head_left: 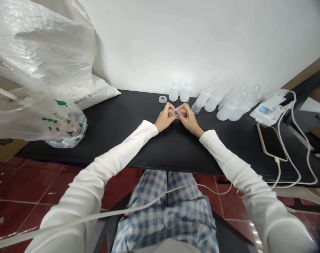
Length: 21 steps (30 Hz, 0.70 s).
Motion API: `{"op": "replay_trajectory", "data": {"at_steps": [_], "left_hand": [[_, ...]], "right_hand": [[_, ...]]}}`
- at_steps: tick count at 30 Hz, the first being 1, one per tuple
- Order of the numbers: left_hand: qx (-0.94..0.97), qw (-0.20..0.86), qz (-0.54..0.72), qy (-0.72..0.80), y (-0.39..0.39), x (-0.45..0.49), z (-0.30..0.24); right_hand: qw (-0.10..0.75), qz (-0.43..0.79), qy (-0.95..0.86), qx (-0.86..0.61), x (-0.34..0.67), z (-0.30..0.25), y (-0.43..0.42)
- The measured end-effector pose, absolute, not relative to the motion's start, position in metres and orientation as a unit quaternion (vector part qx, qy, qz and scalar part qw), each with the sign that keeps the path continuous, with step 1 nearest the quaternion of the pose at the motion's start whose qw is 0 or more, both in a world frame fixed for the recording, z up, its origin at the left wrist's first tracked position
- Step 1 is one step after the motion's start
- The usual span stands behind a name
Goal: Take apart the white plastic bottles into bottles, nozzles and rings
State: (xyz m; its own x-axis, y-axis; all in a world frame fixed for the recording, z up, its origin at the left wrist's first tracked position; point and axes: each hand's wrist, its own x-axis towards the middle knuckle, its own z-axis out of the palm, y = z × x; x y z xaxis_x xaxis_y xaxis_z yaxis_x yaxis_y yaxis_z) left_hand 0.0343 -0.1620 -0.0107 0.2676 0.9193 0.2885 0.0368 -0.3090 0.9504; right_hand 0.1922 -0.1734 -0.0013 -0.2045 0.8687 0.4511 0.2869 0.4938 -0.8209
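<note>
Both hands meet over the black table, pinching a small clear bottle ring (pixel 177 111) between them. The fingers of my left hand (pixel 165 116) grip its left side, while my right hand (pixel 188 117) has the other side with the thumb at its front. Fingers hide part of the ring, so what sits inside it is hard to make out. Just behind my left hand a similar translucent ring (pixel 162 99) lies on the table. Two frosted bottles, one at the left (pixel 174 92) and one at the right (pixel 185 92), stand behind the hands.
Several frosted bottles with clear tops (pixel 225 105) lie at the right, near a clear cup-like piece (pixel 196 107). Farther right are a phone (pixel 272 142), white cables (pixel 291 165) and a white packet (pixel 269 109). Plastic bags (pixel 57 119) crowd the left. A white wall (pixel 202 38) bounds the back.
</note>
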Motion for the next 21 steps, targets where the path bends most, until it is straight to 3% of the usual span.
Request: {"op": "replay_trajectory", "data": {"at_steps": [7,15,21], "left_hand": [[0.628,0.501,0.474,0.360,-0.164,0.034,-0.006],[0.663,0.464,0.464,0.361,-0.164,0.032,-0.008],[0.624,0.484,0.503,0.352,-0.154,0.031,-0.013]], "right_hand": [[0.484,0.358,-0.696,-0.391,0.190,-0.004,-0.171],[0.483,0.320,-0.709,-0.403,0.193,-0.005,-0.172],[0.500,0.405,-0.671,-0.369,0.194,-0.009,-0.165]]}}
